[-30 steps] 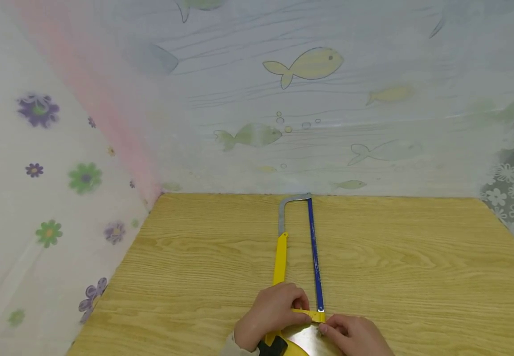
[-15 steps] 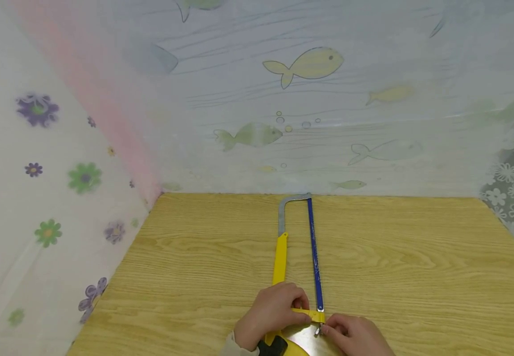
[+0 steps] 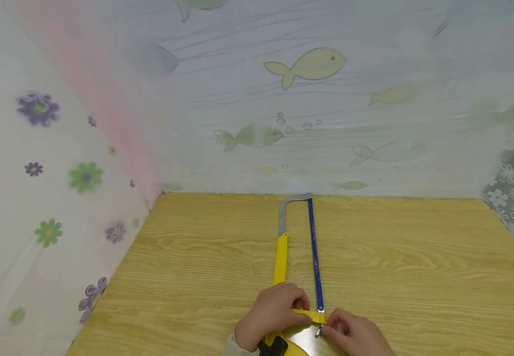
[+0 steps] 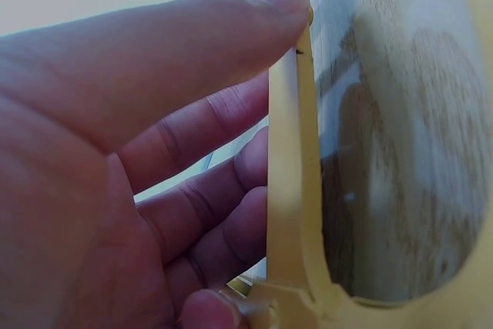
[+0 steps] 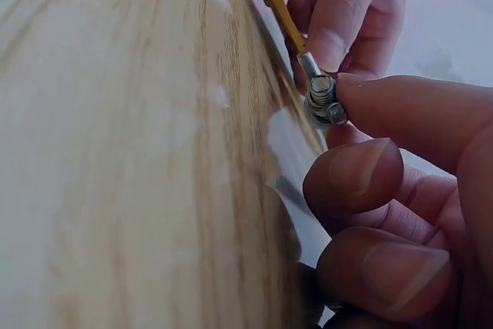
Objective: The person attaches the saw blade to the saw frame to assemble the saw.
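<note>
A hacksaw with a yellow frame (image 3: 281, 259) and a blue blade (image 3: 314, 252) lies on the wood-grain table. My left hand (image 3: 272, 309) grips the yellow front arm of the frame, thumb on one side and fingers curled on the other, as the left wrist view also shows. At the near end of the blade, a metal wing nut (image 5: 324, 105) sits on a threaded stud. My right hand (image 3: 355, 332) is at this wing nut, its thumb tip against it and the other fingers curled close by. Part of the saw's handle is hidden under my left wrist.
The wood-grain table (image 3: 417, 257) runs back to a wall covering (image 3: 221, 163) printed with fish, which the saw's far end nearly meets. A flower-printed sheet (image 3: 61, 198) borders the left side. A dark strap (image 3: 272, 346) is around my left wrist.
The wing nut, mostly covered by my right fingertips at first, now shows with its wings turned. My right fingers have shifted slightly upward. The left hand and hacksaw stay put.
</note>
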The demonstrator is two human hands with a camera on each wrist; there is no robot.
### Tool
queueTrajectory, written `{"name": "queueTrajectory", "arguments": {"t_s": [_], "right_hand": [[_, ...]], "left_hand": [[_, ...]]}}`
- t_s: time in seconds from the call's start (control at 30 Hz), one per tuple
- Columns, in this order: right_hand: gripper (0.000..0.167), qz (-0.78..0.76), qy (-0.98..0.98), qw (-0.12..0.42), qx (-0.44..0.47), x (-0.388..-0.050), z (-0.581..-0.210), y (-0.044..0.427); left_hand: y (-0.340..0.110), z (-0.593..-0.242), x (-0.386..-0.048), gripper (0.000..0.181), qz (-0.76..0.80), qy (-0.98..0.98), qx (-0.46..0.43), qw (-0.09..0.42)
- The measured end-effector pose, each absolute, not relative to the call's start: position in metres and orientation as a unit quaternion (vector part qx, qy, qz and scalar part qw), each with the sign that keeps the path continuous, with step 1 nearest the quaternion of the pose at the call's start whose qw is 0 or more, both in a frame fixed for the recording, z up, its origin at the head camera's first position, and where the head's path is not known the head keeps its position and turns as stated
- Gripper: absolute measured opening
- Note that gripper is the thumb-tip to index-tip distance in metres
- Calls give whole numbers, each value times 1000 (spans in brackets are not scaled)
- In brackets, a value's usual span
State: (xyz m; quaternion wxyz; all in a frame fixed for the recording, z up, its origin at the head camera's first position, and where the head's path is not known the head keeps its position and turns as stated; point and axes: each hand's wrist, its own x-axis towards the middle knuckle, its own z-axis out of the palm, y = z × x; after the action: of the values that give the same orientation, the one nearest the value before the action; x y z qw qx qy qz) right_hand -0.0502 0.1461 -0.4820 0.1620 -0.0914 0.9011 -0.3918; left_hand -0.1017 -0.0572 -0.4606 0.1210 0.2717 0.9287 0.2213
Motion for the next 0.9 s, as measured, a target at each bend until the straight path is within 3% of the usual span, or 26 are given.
{"name": "queueTrajectory", "arguments": {"t_s": [0.5,0.9], "right_hand": [[18,-398,895,133,-148,-51,-484,149],[21,-403,891,152,-141,-51,-483,149]], "left_hand": [[-56,-460,-102,17,222,928,274,123],[-57,-459,-101,16,227,926,273,127]]}}
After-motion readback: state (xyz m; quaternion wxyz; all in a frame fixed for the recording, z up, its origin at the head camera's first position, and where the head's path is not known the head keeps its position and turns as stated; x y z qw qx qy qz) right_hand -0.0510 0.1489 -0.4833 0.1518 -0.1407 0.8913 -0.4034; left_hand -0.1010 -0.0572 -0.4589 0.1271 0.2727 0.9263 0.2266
